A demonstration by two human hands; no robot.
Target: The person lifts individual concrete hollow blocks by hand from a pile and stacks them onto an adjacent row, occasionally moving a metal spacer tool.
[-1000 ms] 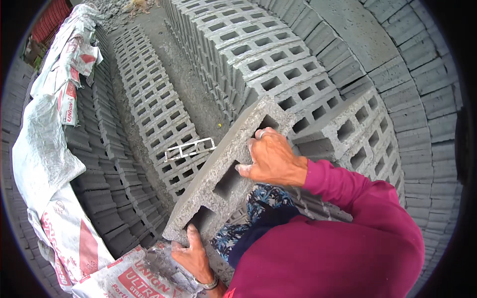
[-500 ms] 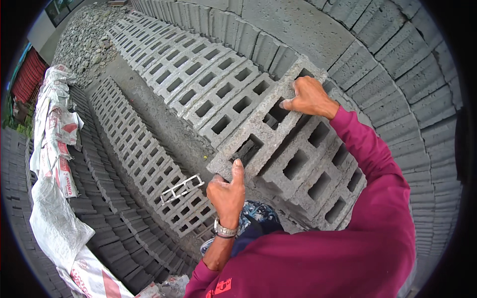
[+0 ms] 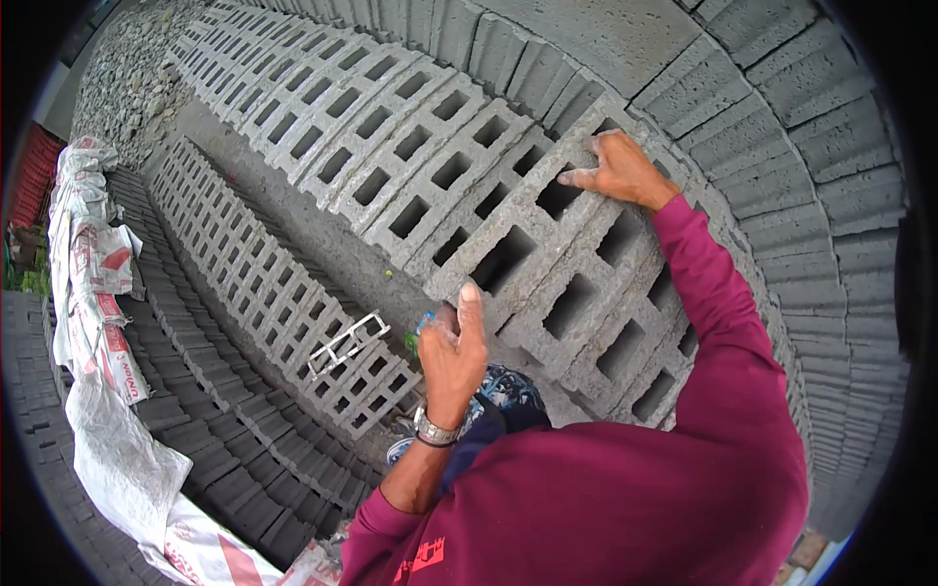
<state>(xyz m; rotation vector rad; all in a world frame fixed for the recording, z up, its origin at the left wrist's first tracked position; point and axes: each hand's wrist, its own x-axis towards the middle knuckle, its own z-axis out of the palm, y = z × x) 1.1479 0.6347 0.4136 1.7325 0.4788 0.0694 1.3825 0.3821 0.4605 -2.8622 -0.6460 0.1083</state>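
A grey hollow concrete block sits in line with the row of similar blocks, its open cells facing up. My right hand grips its far end, with the thumb over a middle cell and the fingers at the end cell. At the near end, my left hand is closed against the block with its thumb raised along the edge; the other fingers are partly hidden. Touching this block on one side is the long block row, and on the other side stand more hollow blocks.
A lower row of hollow blocks runs to the left, with a white metal frame on it. White sacks lie over dark stacked blocks. Stacked blocks form a wall at right; a gravel heap is at far left.
The block held in both hands has come down from a raised, tilted position into line with the row. Both hands have kept their grip, and the view has shifted slightly.
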